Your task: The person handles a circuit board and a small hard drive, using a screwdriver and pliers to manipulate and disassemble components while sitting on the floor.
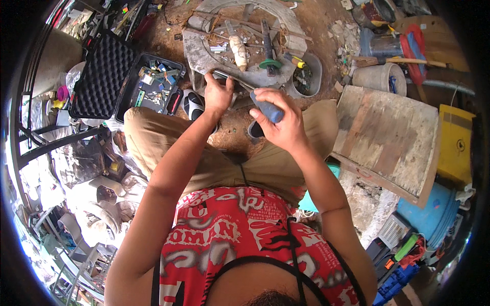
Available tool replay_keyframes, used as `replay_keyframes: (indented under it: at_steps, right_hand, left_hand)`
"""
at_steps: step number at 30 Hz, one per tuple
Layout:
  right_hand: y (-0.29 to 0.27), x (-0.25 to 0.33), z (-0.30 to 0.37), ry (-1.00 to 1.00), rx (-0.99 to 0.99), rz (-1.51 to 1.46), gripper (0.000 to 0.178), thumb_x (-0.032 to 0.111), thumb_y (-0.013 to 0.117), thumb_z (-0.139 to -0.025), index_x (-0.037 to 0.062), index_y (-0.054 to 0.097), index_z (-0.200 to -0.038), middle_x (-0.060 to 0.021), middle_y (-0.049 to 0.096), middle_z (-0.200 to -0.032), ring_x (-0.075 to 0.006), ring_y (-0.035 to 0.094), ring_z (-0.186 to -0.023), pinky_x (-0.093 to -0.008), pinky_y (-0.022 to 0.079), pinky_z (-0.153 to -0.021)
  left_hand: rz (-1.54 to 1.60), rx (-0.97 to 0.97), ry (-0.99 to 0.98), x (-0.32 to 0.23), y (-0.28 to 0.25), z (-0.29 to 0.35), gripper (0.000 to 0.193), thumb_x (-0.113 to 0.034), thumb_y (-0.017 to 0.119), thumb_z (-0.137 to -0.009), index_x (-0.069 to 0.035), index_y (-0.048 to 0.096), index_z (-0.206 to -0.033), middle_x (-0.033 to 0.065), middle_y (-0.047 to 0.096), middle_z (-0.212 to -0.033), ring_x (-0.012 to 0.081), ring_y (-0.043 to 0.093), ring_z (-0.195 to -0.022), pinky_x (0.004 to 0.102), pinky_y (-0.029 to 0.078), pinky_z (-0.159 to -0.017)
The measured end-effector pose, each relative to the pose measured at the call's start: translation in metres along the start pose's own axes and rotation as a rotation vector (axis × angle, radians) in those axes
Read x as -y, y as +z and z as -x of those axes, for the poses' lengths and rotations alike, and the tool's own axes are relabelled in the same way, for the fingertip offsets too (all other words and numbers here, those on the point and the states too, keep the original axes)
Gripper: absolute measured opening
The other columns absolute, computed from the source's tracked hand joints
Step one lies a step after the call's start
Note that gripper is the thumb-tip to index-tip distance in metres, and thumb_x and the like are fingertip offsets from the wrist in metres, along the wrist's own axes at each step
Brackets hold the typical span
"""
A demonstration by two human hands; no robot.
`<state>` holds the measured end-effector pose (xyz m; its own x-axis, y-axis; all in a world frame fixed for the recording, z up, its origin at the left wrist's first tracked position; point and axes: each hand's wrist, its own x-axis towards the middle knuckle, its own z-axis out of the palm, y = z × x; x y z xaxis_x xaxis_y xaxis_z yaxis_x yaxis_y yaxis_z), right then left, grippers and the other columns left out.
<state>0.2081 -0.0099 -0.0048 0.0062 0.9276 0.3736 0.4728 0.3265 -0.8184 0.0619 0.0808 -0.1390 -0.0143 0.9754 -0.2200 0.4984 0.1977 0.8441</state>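
My right hand [286, 120] is closed around the blue handle of a screwdriver [270, 110]. Its thin shaft runs up and to the left, toward my left hand [218, 97]. The fingers of that hand are bent over a dark, flat piece [220, 76] by the near edge of a grey ring-shaped slab [201, 53]. My fingers hide most of the piece, so its kind does not show. Whether the screwdriver's tip touches it I cannot tell. On the slab lie a pale wrapped tool [238, 52] and a dark rod with a green disc [269, 64].
An open black case [122, 97] with a foam-lined lid [100, 76] holds small electronic parts at left. Right of the slab stands a grey tub [315, 76] with scraps and a yellow-handled tool [297, 62]. A worn wooden board [388, 143] and a yellow container [456, 145] are farther right.
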Motion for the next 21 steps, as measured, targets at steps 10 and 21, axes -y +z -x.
replay_keyframes:
  at_steps: [10, 21]
  right_hand:
    - [-0.026, -0.039, -0.033, 0.243, -0.125, -0.174, 0.023, 0.014, 0.068, -0.088, 0.0028, 0.058, -0.104, -0.0065, 0.063, -0.101, -0.0109, 0.062, -0.085, -0.0236, 0.051, -0.073]
    - [-0.060, -0.013, -0.056, -0.170, -0.255, 0.359, 0.031, 0.017, 0.075, -0.081, 0.0064, 0.065, -0.108, -0.0048, 0.063, -0.093, -0.0148, 0.054, -0.074, -0.0277, 0.047, -0.069]
  left_hand:
    - [0.027, -0.024, 0.190, 0.021, 0.008, 0.008, 0.054, -0.014, 0.061, -0.084, 0.001, 0.033, -0.127, 0.0199, 0.067, -0.091, 0.0380, 0.065, -0.080, 0.0440, 0.051, -0.071]
    - [0.940, 0.186, -0.043, 0.009, -0.026, 0.016, 0.044, 0.000, 0.056, -0.092, -0.009, 0.031, -0.127, 0.0031, 0.060, -0.086, 0.0163, 0.064, -0.079, 0.0320, 0.057, -0.073]
